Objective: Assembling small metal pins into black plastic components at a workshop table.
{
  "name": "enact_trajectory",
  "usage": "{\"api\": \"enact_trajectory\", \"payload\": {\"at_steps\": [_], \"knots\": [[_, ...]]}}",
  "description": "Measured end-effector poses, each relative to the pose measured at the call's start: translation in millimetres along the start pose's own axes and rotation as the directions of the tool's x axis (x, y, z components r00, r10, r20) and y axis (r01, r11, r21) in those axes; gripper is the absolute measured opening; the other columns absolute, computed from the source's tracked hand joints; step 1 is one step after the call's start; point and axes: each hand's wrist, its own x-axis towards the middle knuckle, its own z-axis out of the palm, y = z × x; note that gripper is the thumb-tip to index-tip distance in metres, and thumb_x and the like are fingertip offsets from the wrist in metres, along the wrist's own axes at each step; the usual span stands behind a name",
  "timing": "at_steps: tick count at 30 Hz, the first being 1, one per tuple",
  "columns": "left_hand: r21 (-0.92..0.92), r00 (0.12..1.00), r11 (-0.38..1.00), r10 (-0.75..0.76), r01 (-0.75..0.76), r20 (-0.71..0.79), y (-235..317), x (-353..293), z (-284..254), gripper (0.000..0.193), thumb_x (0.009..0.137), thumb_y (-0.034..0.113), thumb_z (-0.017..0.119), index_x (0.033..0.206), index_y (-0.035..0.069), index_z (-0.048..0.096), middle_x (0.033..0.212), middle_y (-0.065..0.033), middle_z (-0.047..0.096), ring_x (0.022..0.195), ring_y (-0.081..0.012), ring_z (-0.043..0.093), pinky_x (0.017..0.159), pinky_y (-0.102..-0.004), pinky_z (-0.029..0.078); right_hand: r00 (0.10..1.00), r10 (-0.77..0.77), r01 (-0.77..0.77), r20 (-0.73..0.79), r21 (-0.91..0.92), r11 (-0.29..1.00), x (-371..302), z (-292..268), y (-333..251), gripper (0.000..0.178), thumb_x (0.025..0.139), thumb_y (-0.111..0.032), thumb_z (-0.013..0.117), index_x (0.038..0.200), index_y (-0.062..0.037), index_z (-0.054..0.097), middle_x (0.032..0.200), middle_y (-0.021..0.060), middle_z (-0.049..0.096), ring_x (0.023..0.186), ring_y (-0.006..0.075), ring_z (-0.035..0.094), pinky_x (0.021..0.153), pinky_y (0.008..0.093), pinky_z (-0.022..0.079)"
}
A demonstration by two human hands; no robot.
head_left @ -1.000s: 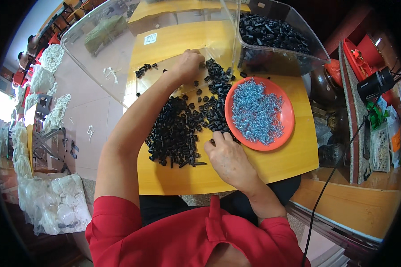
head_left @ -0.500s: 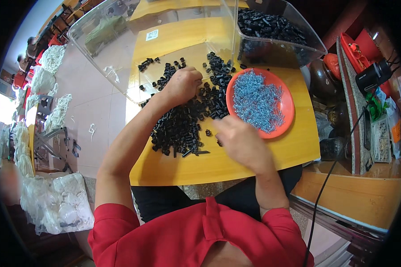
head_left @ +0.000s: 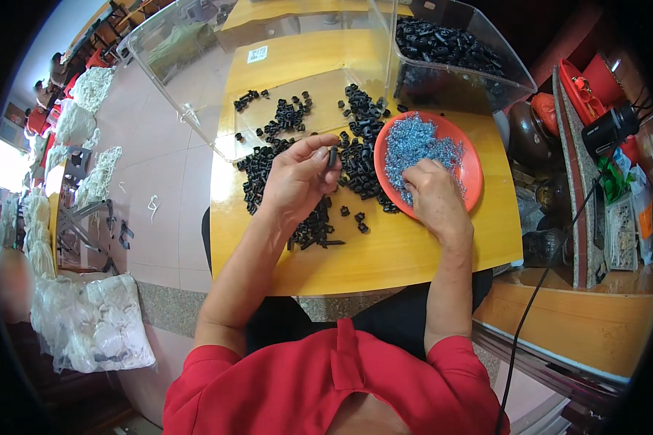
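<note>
My left hand (head_left: 301,177) is raised over the yellow table, pinching a small black plastic piece (head_left: 332,156) between thumb and fingers. Heaps of similar black plastic parts (head_left: 366,130) lie around and beneath that hand, some of them hidden by it. To the right, a round orange-red plate (head_left: 473,185) holds a pile of tiny silvery-blue metal pieces (head_left: 412,141), too small to tell whether springs or screws. My right hand (head_left: 437,196) reaches into the plate with its fingertips pressed together at the pile. Whatever is between those fingertips is hidden.
A see-through plastic bin (head_left: 218,130) stands at the far left of the yellow table (head_left: 442,257). Another see-through bin (head_left: 479,76) at the far right holds many black parts. A black cable (head_left: 533,293) runs down on the right. White bundles (head_left: 98,322) lie on the floor at left.
My left hand has lifted from the black parts and turned, showing a black piece in its fingers. My right hand has moved up and right, from the loose parts into the plate.
</note>
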Motion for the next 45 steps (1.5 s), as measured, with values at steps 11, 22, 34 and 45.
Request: {"api": "enact_trajectory", "payload": {"at_steps": [11,22,34,45], "knots": [[-0.073,0.993,0.997,0.019,-0.011,0.113,-9.8,1.5,-15.1,0.007,0.083,0.008,0.055,0.087,0.003,0.053,0.08,-0.0108,0.059,0.064,-0.0147,0.055,0.052,-0.0232,0.041,0.999,0.018,-0.019,-0.051,-0.002,1.0,6.3,7.0,-4.9,0.008,0.07,0.004,0.054,0.076,-0.0003,0.052,0.078,0.0155,0.052,0.076,0.0328,0.051,0.067,0.0391,0.042],[-0.169,0.988,0.984,-0.032,0.058,0.153,-16.8,-12.2,-3.6,0.012,0.082,0.005,0.055,0.093,0.003,0.055,0.077,-0.0038,0.057,0.063,-0.0127,0.053,0.055,-0.0236,0.042,0.944,0.324,-0.186,-0.052,0.729,0.658,5.1,-10.3,-4.3,0.001,0.081,-0.001,0.053,0.082,-0.0007,0.053,0.073,0.0046,0.055,0.066,0.0116,0.053,0.057,0.0245,0.042],[-0.219,0.966,0.949,-0.19,0.226,0.175,-29.9,-18.7,1.8,0.008,0.083,0.005,0.053,0.091,0.004,0.054,0.075,-0.0068,0.057,0.063,-0.014,0.053,0.054,-0.0235,0.041,0.977,0.182,0.013,-0.112,0.882,0.472,6.0,-1.0,-64.8,0.006,0.082,-0.003,0.056,0.083,0.0008,0.052,0.075,-0.0001,0.05,0.066,0.0063,0.044,0.06,0.0187,0.038],[-0.256,0.965,0.945,-0.149,0.203,0.213,-31.3,-20.3,1.2,0.014,0.081,0.005,0.056,0.095,0.002,0.054,0.079,-0.0077,0.058,0.064,-0.0157,0.055,0.053,-0.0246,0.042,0.972,0.227,-0.071,-0.064,0.839,0.54,3.7,9.3,-69.6,0.006,0.083,-0.003,0.056,0.087,-0.0004,0.052,0.076,-0.0006,0.051,0.065,0.0041,0.046,0.059,0.0163,0.039]]}}
